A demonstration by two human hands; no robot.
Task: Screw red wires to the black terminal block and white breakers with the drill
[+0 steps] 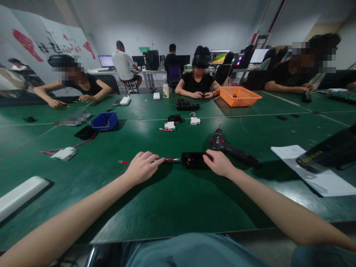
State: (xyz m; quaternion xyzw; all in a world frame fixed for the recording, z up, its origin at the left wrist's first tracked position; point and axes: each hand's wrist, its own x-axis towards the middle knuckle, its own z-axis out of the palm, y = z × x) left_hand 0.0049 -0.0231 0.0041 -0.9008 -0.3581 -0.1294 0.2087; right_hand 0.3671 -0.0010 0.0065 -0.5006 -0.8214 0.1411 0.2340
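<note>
Close to the bench's (172, 200) near edge, about midway along it, the person's two bare forearms reach in. The left hand (143, 167) lies palm down, fingers loosely spread, resting on a thin red wire (171, 159). The wire runs out from under the hand on both sides, parallel to the near edge, with a ring terminal at each end. Its right end lies just beside a small black box (193, 160). The right hand (219, 163) touches the right end of that box with fingers half curled, and from here I cannot tell whether it actually grips it.

Off toward the left edge lies a long white bar (19, 194). By the right edge a paper sheet (314, 170) lies flat.

Just behind the right hand a black cordless drill (233, 148) lies on its side. Farther left sits a white module (64, 153) with red leads. Beyond, toward the middle of the bench, are two small white parts (169, 126), a blue bin (105, 121) and a cluster of black pieces (187, 106). Near the far edge stands an orange basket (239, 96), where other people sit working.
</note>
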